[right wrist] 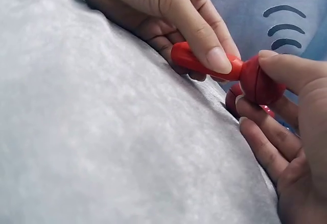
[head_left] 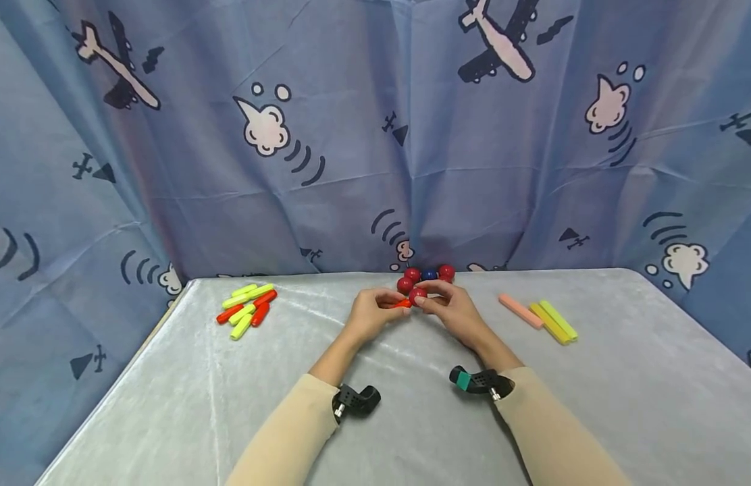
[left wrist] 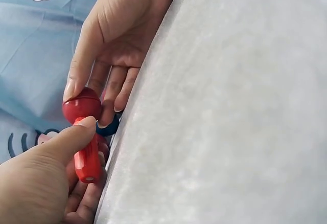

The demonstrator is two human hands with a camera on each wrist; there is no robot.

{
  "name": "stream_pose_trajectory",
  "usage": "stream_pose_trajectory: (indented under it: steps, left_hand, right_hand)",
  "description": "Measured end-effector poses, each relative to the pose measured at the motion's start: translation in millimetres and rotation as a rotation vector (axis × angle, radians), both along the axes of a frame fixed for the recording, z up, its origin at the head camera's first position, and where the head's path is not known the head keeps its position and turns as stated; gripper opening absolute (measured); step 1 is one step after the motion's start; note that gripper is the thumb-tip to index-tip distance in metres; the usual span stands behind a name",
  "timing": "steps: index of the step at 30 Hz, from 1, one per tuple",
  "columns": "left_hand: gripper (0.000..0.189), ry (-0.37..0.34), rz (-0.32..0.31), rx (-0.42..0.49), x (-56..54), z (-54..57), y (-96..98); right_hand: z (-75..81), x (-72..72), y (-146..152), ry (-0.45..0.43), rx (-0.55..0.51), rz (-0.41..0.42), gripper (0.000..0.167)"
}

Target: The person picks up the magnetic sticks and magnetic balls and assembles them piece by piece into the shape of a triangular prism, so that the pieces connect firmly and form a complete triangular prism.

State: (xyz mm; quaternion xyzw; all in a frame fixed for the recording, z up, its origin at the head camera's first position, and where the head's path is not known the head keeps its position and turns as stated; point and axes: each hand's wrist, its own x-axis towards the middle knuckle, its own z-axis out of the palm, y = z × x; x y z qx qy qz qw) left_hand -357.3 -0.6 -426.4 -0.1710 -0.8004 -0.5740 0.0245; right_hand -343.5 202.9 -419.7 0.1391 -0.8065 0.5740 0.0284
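One red stick (left wrist: 87,156) against a red ball (left wrist: 82,106), between both hands (head_left: 369,314) (head_left: 457,312)

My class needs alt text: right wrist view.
A left hand pinches a bright red rod, its end touching the dark red ball a right hand holds. Another red ball shows behind; pale grey cloth lies left.

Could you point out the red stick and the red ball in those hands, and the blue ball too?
Red stick (right wrist: 189,57): right wrist view, on its side, toward its free end.
Red ball (right wrist: 260,83): right wrist view, middle of its visible surface.
Blue ball (head_left: 429,275): head view, middle of its visible surface.
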Motion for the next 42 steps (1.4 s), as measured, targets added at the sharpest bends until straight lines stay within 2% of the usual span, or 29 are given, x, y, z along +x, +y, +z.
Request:
stream_pose_trajectory:
  steps: [4,8,11,15,18,22,24,26,28,30,33,35,38,40,42]
  left_hand:
    - [0.026,0.014,-0.018,0.024,0.1,-1.4,1.2]
    - [0.027,0.018,-0.044,0.090,-1.9,-1.0,5.1]
    - [0.027,0.003,-0.062,0.154,-4.3,0.6,8.4]
    - [0.027,-0.097,-0.100,0.297,-7.9,2.3,10.7]
    - [0.027,-0.162,-0.088,0.353,-9.7,5.1,9.4]
    - [0.024,-0.148,0.032,0.280,-11.3,13.5,3.3]
    - [0.023,-0.117,0.100,0.181,-14.7,18.6,0.4]
    - [0.021,-0.081,0.130,0.062,-21.5,23.3,-0.2]
    - [0.023,-0.052,0.113,-0.059,-28.8,27.0,1.9]
    - [0.026,-0.028,0.056,-0.163,-35.3,28.8,6.0]
    - [0.028,-0.003,-0.025,-0.285,-40.6,26.6,12.9]
    - [0.027,0.028,-0.044,-0.343,-42.0,24.1,16.1]
    - [0.026,0.050,-0.027,-0.330,-42.5,20.3,17.3]
    - [0.027,0.044,0.009,-0.261,-41.8,18.6,15.8]
    - [0.028,0.019,0.038,-0.153,-40.5,17.1,13.7]
  right_hand:
    - [0.4,1.5,0,0.034,0.097,0.000,0.043]
    - [0.1,1.1,1,0.074,0.198,-0.035,0.034]
    - [0.4,0.4,4,0.087,0.223,-0.058,0.027]
    - [1.0,-0.3,7,0.089,0.205,-0.034,0.024]
    - [1.0,-1.5,6,0.086,0.181,-0.007,0.026]
    - [0.7,-2.0,0,0.058,0.124,-0.043,0.027]
    - [0.6,-0.9,-1,0.037,0.089,-0.084,0.027]
    - [0.3,0.5,-2,0.012,0.043,-0.120,0.027]
    - [-0.9,1.2,-1,-0.007,-0.005,-0.139,0.029]
    - [-2.6,1.4,1,-0.023,-0.054,-0.156,0.031]
    - [-5.4,-0.1,1,-0.035,-0.114,-0.174,0.030]
    - [-6.1,-1.0,0,-0.037,-0.138,-0.180,0.029]
    - [-5.1,-2.2,-1,-0.036,-0.151,-0.190,0.028]
    - [-3.6,-2.8,-1,-0.042,-0.156,-0.202,0.028]
    - [-2.1,-3.5,-1,-0.049,-0.159,-0.217,0.028]
